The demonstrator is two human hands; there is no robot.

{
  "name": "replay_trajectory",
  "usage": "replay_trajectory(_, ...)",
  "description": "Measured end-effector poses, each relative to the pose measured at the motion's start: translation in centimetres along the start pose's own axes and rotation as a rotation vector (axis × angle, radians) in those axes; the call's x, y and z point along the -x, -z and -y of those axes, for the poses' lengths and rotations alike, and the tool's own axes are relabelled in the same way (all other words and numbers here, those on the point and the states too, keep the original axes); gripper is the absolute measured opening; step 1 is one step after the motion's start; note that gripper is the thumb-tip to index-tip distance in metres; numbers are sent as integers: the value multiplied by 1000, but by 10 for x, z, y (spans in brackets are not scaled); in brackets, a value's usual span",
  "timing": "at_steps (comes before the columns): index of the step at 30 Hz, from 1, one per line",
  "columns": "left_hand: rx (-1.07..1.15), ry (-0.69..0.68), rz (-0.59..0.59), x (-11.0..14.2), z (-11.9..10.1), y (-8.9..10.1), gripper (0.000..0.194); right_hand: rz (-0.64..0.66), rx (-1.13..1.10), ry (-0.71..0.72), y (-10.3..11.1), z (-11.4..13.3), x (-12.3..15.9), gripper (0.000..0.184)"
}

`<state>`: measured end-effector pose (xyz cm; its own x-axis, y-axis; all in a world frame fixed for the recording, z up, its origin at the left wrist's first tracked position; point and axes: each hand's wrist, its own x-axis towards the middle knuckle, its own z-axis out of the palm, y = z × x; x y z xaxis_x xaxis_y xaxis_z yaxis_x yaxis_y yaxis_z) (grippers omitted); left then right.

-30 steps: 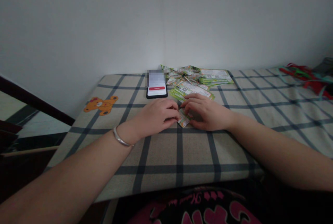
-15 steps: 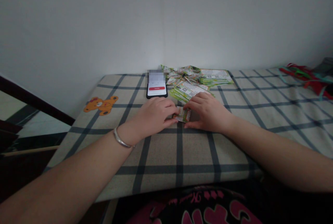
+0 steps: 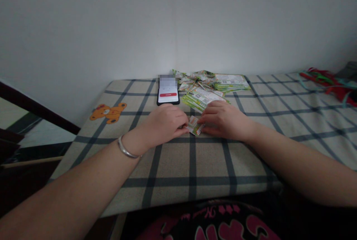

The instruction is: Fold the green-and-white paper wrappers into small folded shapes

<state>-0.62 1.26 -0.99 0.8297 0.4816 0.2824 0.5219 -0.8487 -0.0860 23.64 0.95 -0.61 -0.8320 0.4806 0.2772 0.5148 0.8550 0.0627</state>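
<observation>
The left hand point(image 3: 169, 124) and right hand point(image 3: 224, 121) each have a narrow grip, pinching opposite sides of a small folded green-and-white printed paper point(image 3: 194, 126), probably to steady it, on or just above the beige checked cloth-covered counter point(image 3: 175, 163). Flat green-and-white printed leaflets point(image 3: 196, 99) lie just beyond, likely for easy reach; the black-cased rectangular phone point(image 3: 168, 99) lies screen up, perhaps for viewing

2 bare forearms point(image 3: 75, 180) extend from the frame's lower left and lower right; left hand point(image 3: 166, 126) and right hand point(image 3: 224, 121) face each other just below center, fingers point(image 3: 182, 119) bent.
</observation>
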Motion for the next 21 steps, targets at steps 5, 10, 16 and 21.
replay_trajectory(5, -3, -1, 17, 1, -1, 0, 23, 34, 105, 59, 3, 5, -2, 29)
replay_trajectory(10, 35, 111, 24, -1, -7, 2, 22, 35, 110, -12, 1, 8, -3, 26)
replay_trajectory(16, -61, 210, 50, -5, -18, 3, 22, 21, 41, -243, -3, 15, -4, 19)
replay_trajectory(21, -84, 314, 45, -7, -26, 3, 21, -1, 22, -309, -4, 16, -4, 17)
